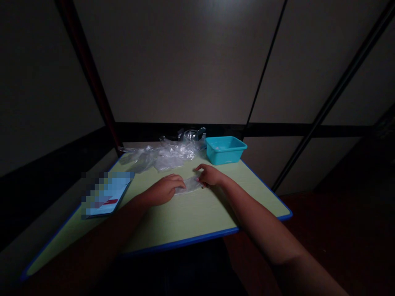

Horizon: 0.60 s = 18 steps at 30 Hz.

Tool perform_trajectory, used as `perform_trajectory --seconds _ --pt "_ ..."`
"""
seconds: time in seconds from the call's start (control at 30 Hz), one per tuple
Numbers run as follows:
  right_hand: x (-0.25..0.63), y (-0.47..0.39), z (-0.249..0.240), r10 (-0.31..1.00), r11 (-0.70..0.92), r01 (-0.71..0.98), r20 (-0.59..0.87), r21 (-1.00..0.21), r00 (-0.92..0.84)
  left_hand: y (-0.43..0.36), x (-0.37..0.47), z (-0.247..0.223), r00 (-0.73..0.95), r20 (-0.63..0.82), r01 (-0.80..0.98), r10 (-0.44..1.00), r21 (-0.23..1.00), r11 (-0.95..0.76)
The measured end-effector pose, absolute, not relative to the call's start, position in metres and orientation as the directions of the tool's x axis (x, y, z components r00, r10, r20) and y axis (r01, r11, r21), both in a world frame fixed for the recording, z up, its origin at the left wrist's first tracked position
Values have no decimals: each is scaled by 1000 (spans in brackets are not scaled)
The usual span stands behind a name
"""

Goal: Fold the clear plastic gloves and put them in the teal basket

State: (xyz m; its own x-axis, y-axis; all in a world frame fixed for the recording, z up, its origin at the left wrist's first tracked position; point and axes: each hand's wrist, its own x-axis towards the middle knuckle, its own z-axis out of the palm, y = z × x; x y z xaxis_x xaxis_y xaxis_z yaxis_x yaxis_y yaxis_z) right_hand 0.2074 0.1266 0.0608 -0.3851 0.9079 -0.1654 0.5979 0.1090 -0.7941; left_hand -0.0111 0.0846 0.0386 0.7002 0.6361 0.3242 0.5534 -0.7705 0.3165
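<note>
Small clear plastic bag (190, 186) lies flat mid-table, pinned between my hands: left hand (163, 190) fingers curled onto one end, right hand (210, 175) pinching the other. Looks like flattening/folding (dim light). Next needs a steady crease, green table (185, 218) as backing.

Partitioned work booth: panel walls (185, 61), desk (185, 222).

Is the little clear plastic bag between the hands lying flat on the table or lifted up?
Flat: the clear plastic bag lies on the table, left hand and right hand pressing its ends.
</note>
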Motion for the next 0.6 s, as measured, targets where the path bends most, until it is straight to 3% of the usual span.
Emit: perform_trajectory --seconds 0.17,0.43,0.6 --pt "204 130 59 916 -13 441 -187 -898 -354 84 -11 39 690 323 564 647 319 -761" --pt "198 125 64 878 -127 276 -238 -953 -416 83 -10 40 694 325 568 642 301 -766" --pt "195 118 64 837 -103 292 -241 -951 -491 83 -9 40 701 331 559 632 296 -775"
